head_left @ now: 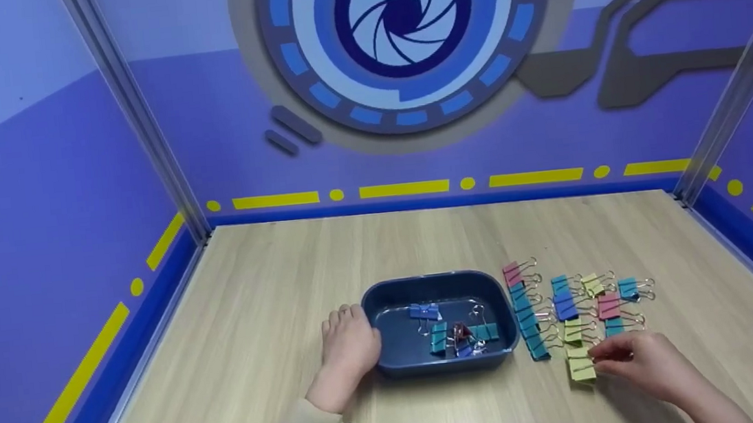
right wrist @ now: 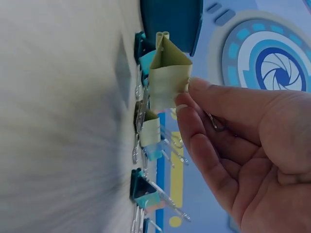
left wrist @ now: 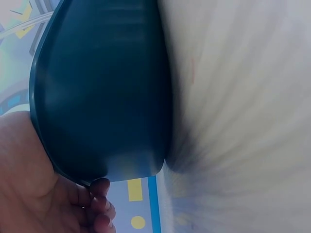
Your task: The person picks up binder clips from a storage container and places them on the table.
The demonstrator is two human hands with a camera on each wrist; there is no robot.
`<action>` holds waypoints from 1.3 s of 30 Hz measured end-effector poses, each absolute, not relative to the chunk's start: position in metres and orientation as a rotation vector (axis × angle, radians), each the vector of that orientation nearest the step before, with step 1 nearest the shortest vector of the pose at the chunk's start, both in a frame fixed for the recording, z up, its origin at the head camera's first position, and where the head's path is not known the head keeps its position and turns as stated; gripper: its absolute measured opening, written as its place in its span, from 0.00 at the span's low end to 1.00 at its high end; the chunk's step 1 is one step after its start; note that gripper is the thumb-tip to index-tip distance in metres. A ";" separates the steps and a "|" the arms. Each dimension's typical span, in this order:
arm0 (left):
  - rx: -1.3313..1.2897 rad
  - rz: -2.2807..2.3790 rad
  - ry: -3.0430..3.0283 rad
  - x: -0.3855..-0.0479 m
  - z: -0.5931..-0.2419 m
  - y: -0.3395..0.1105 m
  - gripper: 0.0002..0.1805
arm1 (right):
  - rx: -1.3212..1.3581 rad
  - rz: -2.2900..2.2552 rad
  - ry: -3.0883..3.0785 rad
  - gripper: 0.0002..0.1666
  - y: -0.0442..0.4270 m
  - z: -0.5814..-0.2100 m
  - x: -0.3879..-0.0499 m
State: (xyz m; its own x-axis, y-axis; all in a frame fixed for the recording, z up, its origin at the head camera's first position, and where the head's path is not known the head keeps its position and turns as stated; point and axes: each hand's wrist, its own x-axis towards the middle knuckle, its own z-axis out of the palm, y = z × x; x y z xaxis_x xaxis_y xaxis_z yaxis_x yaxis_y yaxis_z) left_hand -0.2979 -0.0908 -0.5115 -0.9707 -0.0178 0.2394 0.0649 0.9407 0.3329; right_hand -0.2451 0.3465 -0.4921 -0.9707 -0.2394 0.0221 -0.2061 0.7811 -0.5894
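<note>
Rows of binder clips [head_left: 609, 306] are lying on the surface [head_left: 279, 276] to the right of a dark blue tray [head_left: 433, 368], which is holding more loose clips [head_left: 438, 338]. The right hand [head_left: 646, 362] is pinching a yellow clip [head_left: 581, 366] at the near end of the middle row, seemingly just above the surface. The left hand [head_left: 351, 344] is resting, fingers relaxed, against the tray's left side, probably steadying it. Good handling is likely calling for a light pinch, keeping this clip square with the yellow neighbour [head_left: 573, 333] on its far side, without nudging the rows.
</note>
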 end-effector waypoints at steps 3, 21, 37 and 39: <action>-0.039 -0.496 -2.854 -0.297 -0.510 -0.091 0.17 | -0.386 -0.915 2.909 0.08 0.350 -0.494 -0.248; -0.032 -0.495 -2.860 -0.297 -0.510 -0.091 0.19 | -0.246 -0.860 3.012 0.07 0.341 -0.503 -0.278; -0.051 -0.515 -2.841 -0.296 -0.511 -0.091 0.16 | -0.369 -0.767 3.077 0.08 0.340 -0.498 -0.291; -0.049 -0.510 -2.841 -0.296 -0.510 -0.091 0.16 | -0.388 -0.727 3.104 0.10 0.337 -0.493 -0.290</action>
State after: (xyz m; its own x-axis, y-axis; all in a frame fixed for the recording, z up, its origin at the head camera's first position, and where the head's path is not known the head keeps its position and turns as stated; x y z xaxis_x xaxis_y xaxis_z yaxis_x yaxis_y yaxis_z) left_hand -0.2965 -0.0914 -0.5105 -0.9671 -0.0118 0.2543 0.0774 0.9380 0.3380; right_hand -0.2904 0.3373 -0.4926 -0.9684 -0.2174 0.1224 -0.2492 0.8685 -0.4286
